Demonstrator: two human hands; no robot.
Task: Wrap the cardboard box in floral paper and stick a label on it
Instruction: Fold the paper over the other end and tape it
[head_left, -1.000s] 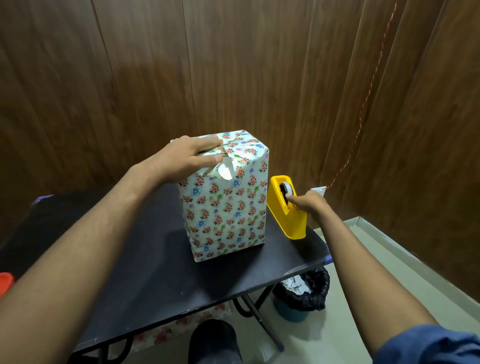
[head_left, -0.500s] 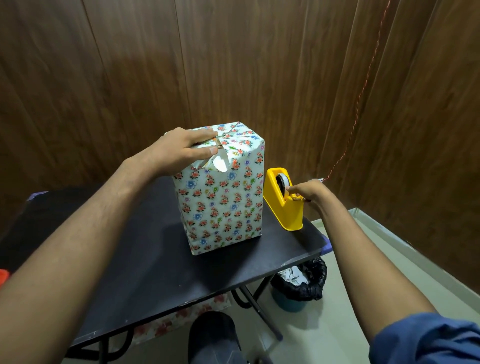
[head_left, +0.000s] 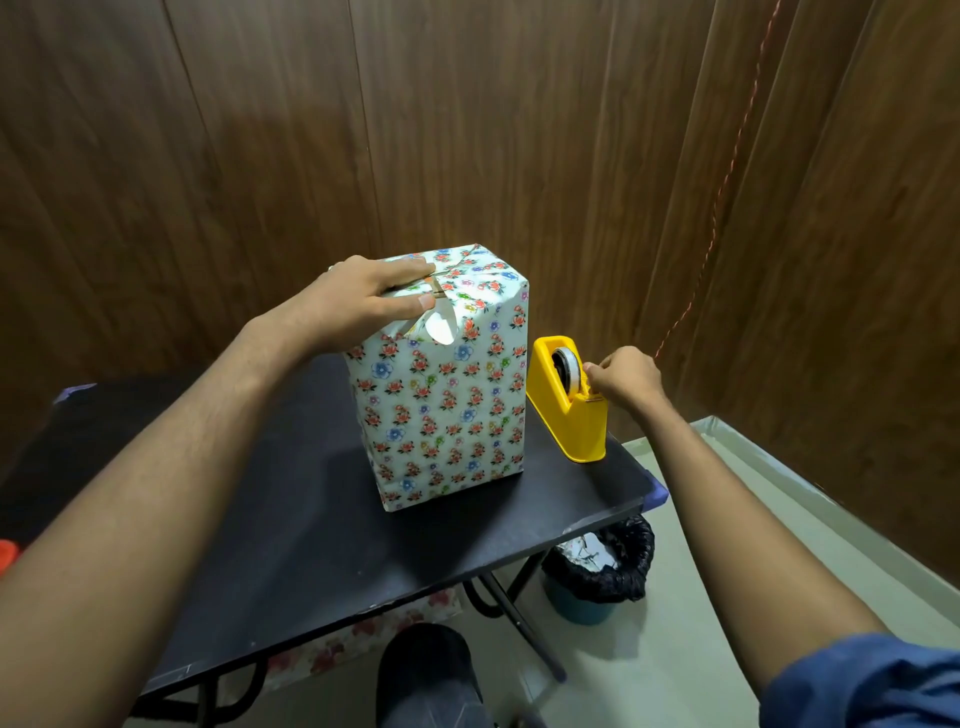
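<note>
Box (head_left: 447, 384), already dressed in floral paper, stands upright on the black table (head_left: 291, 519), where it stood a moment ago. The left hand (head_left: 363, 301) still presses flat on the folded top flaps, fingers straight. The right hand (head_left: 626, 382), curled, pinches at the yellow tape dispenser (head_left: 563, 410) just beside the box, now slightly higher on its cutter end than before.

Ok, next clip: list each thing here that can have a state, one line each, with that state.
Wrapped box: upright on the table, top folds not yet taped, one flap sticking up.
Left hand: pressing the top folds down.
Right hand: pinching at the tape end on the dispenser.
Tape dispenser: standing right of the box, roll loaded.
Table: unfolded, carrying box and dispenser.
Bin: on the floor, lined with a black bag, scraps inside.
</note>
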